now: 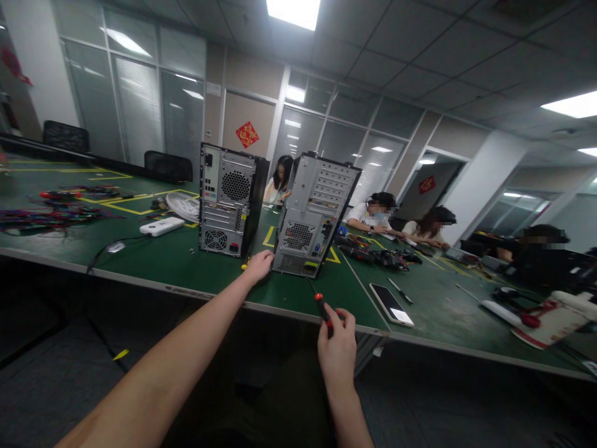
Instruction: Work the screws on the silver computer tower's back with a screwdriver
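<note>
Two computer towers stand upright on the green table with their rear panels facing me. The right computer tower (301, 218) is a little tilted in view, and my left hand (260, 266) grips its lower left edge, some fingertips hidden by the case. A small yellow item (244, 267) shows beside that hand. My right hand (338, 330) is closed around the red and black handle of a screwdriver (319, 299). Its thin shaft points up toward the bottom edge of the right tower; contact is not clear. The left computer tower (224, 205) stands apart from both hands.
A white power strip (161, 226) and bundled wires (51, 214) lie to the left. A phone (390, 305), a pen (400, 290) and black cables (387, 255) are on the right. A paper bag (555, 320) sits farther right. Several people sit across the table.
</note>
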Motion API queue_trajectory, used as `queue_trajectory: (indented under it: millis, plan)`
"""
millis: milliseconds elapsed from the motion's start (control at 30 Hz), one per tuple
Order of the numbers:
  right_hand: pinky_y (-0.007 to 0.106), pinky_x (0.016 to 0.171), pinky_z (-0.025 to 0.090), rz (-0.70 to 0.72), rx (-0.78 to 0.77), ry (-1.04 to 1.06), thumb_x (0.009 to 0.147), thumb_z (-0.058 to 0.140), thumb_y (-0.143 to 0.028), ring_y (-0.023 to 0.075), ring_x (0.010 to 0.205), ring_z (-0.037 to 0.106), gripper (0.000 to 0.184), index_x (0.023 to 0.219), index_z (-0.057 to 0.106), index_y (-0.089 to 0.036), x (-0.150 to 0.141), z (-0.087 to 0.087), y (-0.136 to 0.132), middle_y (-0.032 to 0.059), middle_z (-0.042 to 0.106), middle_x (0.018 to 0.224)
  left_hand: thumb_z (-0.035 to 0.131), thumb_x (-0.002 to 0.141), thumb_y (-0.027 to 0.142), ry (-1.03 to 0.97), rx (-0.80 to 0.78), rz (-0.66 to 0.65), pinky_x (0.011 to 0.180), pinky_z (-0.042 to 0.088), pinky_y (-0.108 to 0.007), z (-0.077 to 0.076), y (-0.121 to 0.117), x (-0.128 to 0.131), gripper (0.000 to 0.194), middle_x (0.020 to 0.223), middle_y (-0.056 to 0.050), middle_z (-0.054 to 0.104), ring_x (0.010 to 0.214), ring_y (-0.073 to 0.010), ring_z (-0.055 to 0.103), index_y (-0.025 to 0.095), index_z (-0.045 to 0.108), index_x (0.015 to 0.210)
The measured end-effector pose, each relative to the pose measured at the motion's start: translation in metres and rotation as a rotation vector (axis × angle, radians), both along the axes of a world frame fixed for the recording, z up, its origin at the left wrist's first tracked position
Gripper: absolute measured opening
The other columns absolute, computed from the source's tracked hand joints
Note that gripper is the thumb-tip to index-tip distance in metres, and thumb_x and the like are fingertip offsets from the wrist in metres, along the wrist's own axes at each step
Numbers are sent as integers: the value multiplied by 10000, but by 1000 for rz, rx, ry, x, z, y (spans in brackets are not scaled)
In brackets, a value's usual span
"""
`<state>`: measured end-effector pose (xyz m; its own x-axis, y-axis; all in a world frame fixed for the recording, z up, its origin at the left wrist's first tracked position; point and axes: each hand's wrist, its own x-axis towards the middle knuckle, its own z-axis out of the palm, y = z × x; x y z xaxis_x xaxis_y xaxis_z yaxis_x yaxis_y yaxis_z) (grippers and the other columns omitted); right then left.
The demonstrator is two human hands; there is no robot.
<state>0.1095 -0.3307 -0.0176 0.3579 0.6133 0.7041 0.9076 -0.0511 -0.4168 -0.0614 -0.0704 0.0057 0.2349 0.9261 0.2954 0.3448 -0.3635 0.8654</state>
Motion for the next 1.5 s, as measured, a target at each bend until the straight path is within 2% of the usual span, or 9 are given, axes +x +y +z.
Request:
queue_trajectory:
  millis: [233, 433, 500, 600, 767, 933, 1100, 1300, 1500]
  plan:
    - [364, 800, 548, 3, -39, 240, 942, 519, -523, 281, 887, 720, 500, 1212, 668, -129, -1, 4, 2, 144, 720, 1007, 476, 962, 331, 10, -1, 2, 818, 514, -289, 1, -1, -1, 296, 1003, -58, 762, 954, -214, 693, 222, 751, 953]
    - [301, 612, 505, 56, -143, 561, 972, 439, -642, 240, 596, 711, 525, 1192, 568, -183, 0, 9, -2, 17, 692, 654, 470, 962, 337, -9, -6, -11, 803, 515, -285, 0, 0, -1, 294, 990, -56, 762, 941, -211, 694, 226, 742, 951]
    - [303, 626, 500, 45, -133, 501, 977, 447, -642, 237, 613, 707, 481, 1116, 591, -205, -1, 11, -3, 20, 687, 665, 468, 961, 338, -3, -3, -16, 810, 515, -287, 0, 0, -1, 294, 986, -56, 764, 943, -213, 694, 225, 739, 946]
    - [341, 717, 525, 25, -53, 290, 967, 497, -593, 260, 790, 710, 408, 1031, 621, -210, -3, 11, -1, 97, 704, 893, 472, 957, 321, 22, 21, -3, 842, 509, -288, 0, 1, 0, 285, 978, -54, 766, 965, -213, 690, 223, 737, 921]
    - [358, 773, 546, -2, 23, 19, 1004, 466, -342, 264, 916, 665, 227, 1110, 589, -183, -4, 8, 7, 132, 607, 1073, 473, 946, 272, 35, 43, 6, 860, 498, -287, 2, 1, 1, 268, 941, -49, 760, 953, -209, 688, 220, 731, 898]
    - [318, 749, 541, -18, -213, -324, 971, 444, -89, 218, 849, 658, 326, 1275, 539, -158, -1, 17, 17, 118, 570, 1098, 473, 943, 275, 47, 53, 13, 862, 491, -293, 4, -3, 0, 273, 926, -47, 755, 945, -213, 685, 224, 736, 888]
    - [313, 678, 519, 27, -456, -774, 933, 454, -5, 226, 801, 646, 312, 1179, 586, -143, 6, 43, 20, 115, 626, 966, 468, 950, 296, 45, 44, 2, 852, 485, -295, 3, -2, 0, 278, 955, -53, 758, 977, -218, 684, 222, 733, 911]
    - [292, 602, 479, 100, -558, -789, 928, 503, -56, 238, 778, 673, 256, 1139, 608, -157, 15, 65, 21, 140, 685, 928, 459, 960, 317, 46, 42, -13, 860, 486, -302, 2, -1, -1, 293, 959, -58, 755, 994, -224, 687, 221, 734, 931]
    - [272, 552, 448, 27, -545, -694, 1032, 477, -230, 221, 660, 702, 174, 1134, 578, -133, 13, 59, 23, 122, 690, 841, 478, 962, 317, 66, 34, -6, 862, 484, -298, 5, -3, -1, 281, 972, -58, 764, 1011, -228, 686, 223, 742, 938]
